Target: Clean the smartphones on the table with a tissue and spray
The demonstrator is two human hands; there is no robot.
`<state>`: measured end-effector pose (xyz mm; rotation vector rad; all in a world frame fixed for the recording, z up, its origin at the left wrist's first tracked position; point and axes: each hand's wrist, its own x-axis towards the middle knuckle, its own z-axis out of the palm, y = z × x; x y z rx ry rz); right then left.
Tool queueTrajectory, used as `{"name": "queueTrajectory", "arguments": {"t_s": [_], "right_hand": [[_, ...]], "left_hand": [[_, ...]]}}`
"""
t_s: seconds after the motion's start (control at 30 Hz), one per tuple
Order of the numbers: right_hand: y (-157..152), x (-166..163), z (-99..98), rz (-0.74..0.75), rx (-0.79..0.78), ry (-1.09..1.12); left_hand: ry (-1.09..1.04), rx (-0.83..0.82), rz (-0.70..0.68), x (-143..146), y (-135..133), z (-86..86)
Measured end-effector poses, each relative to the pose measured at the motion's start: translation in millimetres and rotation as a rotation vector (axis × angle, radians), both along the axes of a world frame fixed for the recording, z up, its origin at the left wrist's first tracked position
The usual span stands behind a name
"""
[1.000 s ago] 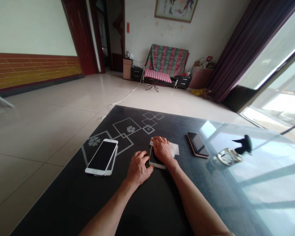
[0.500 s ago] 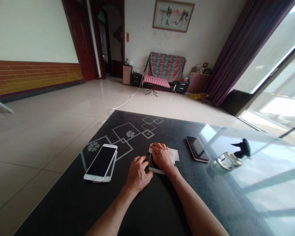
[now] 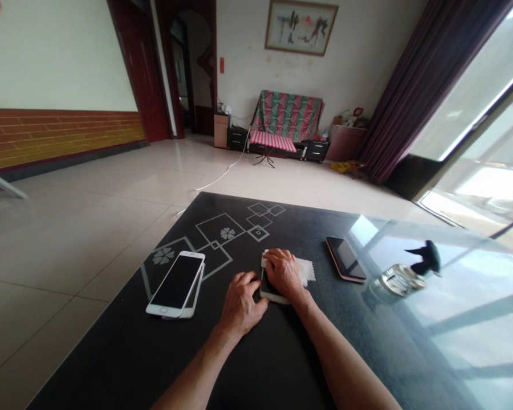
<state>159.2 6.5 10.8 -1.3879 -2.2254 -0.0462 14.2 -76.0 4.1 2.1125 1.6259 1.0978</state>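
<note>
A light-framed phone (image 3: pixel 269 290) lies flat on the black glass table (image 3: pixel 256 364), mostly covered by my hands. My right hand (image 3: pixel 283 272) presses a white cloth (image 3: pixel 305 271) down on the phone's screen, fingers curled over it. My left hand (image 3: pixel 240 303) rests at the phone's left edge, fingers bent against its side, holding it steady.
Two white phones (image 3: pixel 176 283) lie stacked at the left of the table. A dark phone with a reddish rim (image 3: pixel 346 259) lies at the right, near a glass ashtray (image 3: pixel 397 279) and a small black figure (image 3: pixel 426 257). Tiled floor surrounds the table.
My hands stay on the phone and cloth. Only the view has shifted slightly; the right hand's small movement over the screen is barely visible.
</note>
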Motion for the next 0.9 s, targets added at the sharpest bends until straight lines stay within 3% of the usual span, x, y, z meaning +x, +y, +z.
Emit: {"name": "queueTrajectory", "arguments": {"t_s": [0.37, 0.6, 0.9], "right_hand": [[10.3, -1.2, 5.7, -0.072, -0.045, -0.067], [9.9, 2.8, 3.4, -0.220, -0.031, -0.079], [9.6, -2.7, 4.8, -0.093, -0.020, -0.078]], "left_hand": [[0.013, -0.027, 0.006, 0.9, -1.4, 4.0], [0.005, -0.031, 0.013, 0.2, -0.6, 2.1], [0.026, -0.026, 0.011, 0.2, -0.6, 2.6]]}}
